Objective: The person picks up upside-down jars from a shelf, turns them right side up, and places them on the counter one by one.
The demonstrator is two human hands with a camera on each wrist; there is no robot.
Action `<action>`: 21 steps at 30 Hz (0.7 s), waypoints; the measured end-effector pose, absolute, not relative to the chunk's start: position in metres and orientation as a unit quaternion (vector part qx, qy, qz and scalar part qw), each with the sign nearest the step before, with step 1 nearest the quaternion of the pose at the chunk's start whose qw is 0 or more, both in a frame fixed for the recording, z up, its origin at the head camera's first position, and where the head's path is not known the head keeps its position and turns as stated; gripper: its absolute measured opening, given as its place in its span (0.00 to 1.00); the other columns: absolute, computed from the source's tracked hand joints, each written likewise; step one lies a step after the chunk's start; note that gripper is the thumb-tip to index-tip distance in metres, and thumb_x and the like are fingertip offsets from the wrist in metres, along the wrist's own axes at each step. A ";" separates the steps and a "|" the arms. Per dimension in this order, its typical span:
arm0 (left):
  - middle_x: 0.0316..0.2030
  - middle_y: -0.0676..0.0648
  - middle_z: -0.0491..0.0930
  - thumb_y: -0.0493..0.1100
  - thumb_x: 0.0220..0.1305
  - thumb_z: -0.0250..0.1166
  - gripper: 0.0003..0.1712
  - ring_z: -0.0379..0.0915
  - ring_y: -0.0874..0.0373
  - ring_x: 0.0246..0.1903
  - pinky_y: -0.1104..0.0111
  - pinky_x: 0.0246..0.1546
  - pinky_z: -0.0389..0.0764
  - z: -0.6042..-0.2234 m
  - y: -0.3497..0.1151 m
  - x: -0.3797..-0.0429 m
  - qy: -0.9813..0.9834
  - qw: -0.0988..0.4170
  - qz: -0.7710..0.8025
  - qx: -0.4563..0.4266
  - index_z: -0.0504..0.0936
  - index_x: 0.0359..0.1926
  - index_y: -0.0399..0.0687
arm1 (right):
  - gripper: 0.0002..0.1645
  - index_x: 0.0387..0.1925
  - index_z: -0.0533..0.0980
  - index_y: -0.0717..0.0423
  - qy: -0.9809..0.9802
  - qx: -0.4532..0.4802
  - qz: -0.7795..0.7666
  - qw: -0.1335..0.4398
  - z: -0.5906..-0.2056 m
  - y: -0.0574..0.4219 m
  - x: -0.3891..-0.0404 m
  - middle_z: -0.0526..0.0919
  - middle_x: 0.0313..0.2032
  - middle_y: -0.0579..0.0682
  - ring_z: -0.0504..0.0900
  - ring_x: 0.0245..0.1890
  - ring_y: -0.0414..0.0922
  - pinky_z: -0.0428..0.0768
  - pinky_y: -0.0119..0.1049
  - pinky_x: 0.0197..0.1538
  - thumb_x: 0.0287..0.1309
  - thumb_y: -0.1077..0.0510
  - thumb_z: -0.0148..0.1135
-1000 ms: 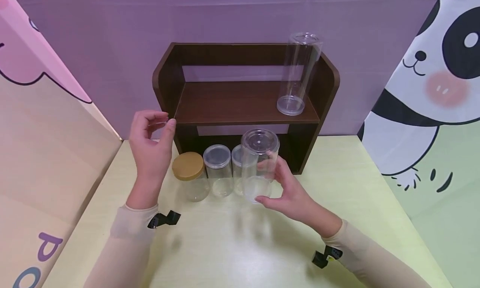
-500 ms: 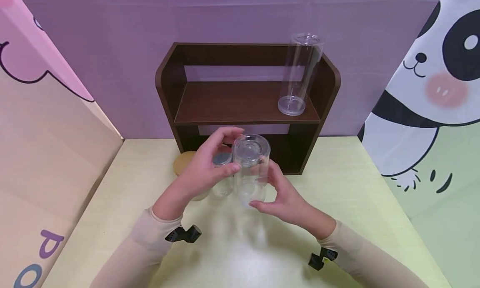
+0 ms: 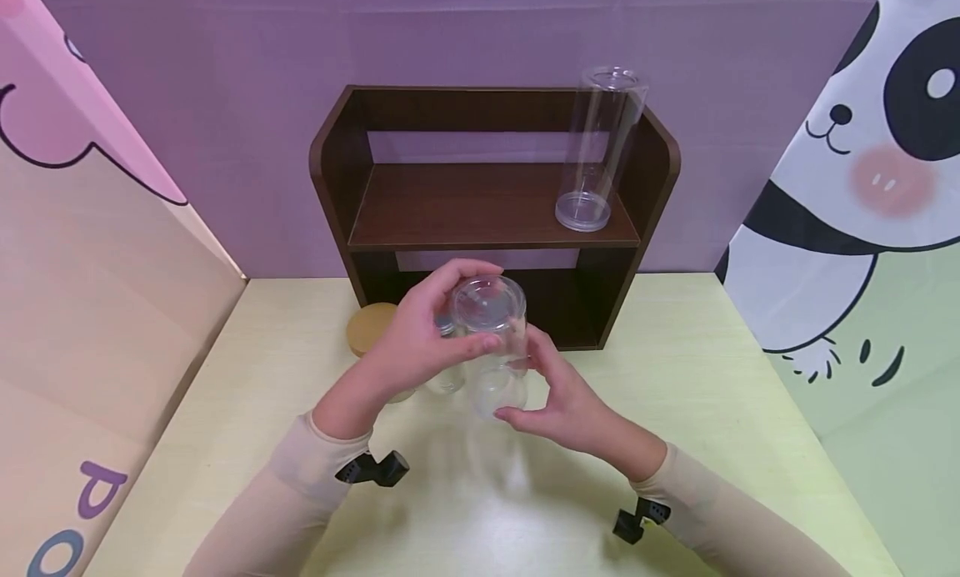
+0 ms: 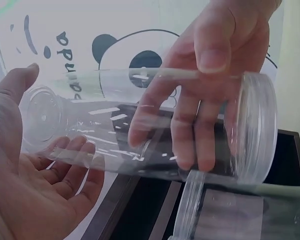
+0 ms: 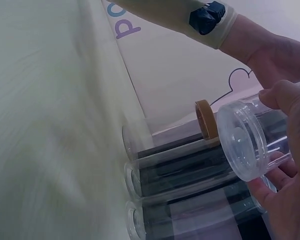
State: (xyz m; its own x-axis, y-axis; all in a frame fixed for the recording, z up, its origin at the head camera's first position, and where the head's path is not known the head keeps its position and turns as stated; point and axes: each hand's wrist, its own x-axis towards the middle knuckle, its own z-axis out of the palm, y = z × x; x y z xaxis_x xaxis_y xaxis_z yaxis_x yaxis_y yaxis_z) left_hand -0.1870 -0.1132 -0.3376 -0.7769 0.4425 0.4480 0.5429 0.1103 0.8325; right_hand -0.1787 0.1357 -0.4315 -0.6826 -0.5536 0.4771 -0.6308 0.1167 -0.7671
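A tall clear plastic jar (image 3: 491, 306) is held upside down above the table, its translucent lid (image 5: 240, 142) at the lower end. My left hand (image 3: 427, 327) curls round the upper, base end, thumb in front and fingers behind. Lower down, my right hand (image 3: 566, 393) grips the jar near the lid, thumb on the near side. The left wrist view shows the jar's clear wall (image 4: 115, 120) between both hands. Just behind stand a jar with a tan lid (image 3: 367, 327) and a clear-lidded jar (image 3: 447, 378), both partly hidden by my left hand.
Behind the jars stands a dark brown two-level shelf (image 3: 480, 202). A taller clear cylinder jar (image 3: 582, 214) stands at the right end of its upper board. Three jars, one tan-lidded (image 5: 206, 120), line up in the right wrist view. The pale table (image 3: 465, 510) reaches toward me.
My left hand has come in from the left and now holds the jar's upper end. Jar and right hand have shifted slightly left and lower.
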 end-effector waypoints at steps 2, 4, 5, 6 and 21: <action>0.63 0.50 0.82 0.54 0.65 0.83 0.40 0.82 0.52 0.58 0.59 0.61 0.86 -0.337 -0.116 -0.187 -0.742 0.047 -0.582 -0.330 0.78 0.73 0.50 | 0.63 0.84 0.58 0.49 -0.749 0.396 0.530 0.032 -0.430 0.138 -0.179 0.75 0.72 0.49 0.78 0.69 0.50 0.79 0.45 0.73 0.54 0.68 0.85; 0.63 0.49 0.83 0.53 0.65 0.83 0.41 0.82 0.52 0.59 0.61 0.61 0.86 -0.335 -0.121 -0.187 -0.738 0.052 -0.585 -0.332 0.77 0.73 0.47 | 0.61 0.83 0.61 0.51 -0.751 0.398 0.527 0.030 -0.427 0.142 -0.181 0.76 0.70 0.49 0.78 0.68 0.50 0.78 0.44 0.74 0.55 0.67 0.85; 0.63 0.48 0.83 0.52 0.65 0.82 0.40 0.81 0.51 0.60 0.62 0.62 0.85 -0.335 -0.123 -0.188 -0.736 0.054 -0.587 -0.334 0.77 0.73 0.46 | 0.59 0.83 0.61 0.52 -0.751 0.400 0.525 0.029 -0.426 0.144 -0.181 0.77 0.69 0.50 0.78 0.68 0.50 0.78 0.44 0.74 0.55 0.67 0.85; 0.63 0.48 0.83 0.51 0.66 0.82 0.40 0.81 0.51 0.61 0.63 0.62 0.85 -0.334 -0.126 -0.188 -0.733 0.056 -0.588 -0.337 0.77 0.73 0.45 | 0.58 0.82 0.62 0.53 -0.752 0.402 0.522 0.029 -0.424 0.146 -0.182 0.77 0.68 0.51 0.78 0.68 0.51 0.77 0.43 0.74 0.56 0.67 0.84; 0.64 0.42 0.78 0.28 0.54 0.85 0.41 0.76 0.49 0.64 0.63 0.62 0.86 -0.347 -0.176 -0.188 -0.774 0.054 -0.509 -0.373 0.79 0.67 0.42 | 0.43 0.71 0.74 0.66 -0.719 0.445 0.531 0.051 -0.388 0.196 -0.204 0.78 0.67 0.65 0.76 0.69 0.52 0.80 0.39 0.71 0.52 0.79 0.77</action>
State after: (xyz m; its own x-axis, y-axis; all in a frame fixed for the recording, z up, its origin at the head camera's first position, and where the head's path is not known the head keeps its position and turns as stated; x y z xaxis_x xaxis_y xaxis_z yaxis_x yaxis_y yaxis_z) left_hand -0.1885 -0.1762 -0.3475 -0.7160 0.5223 0.4632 0.6320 0.2031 0.7479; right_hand -0.2044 0.1955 -0.3878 -0.5990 -0.5863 0.5454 -0.6936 0.0396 -0.7192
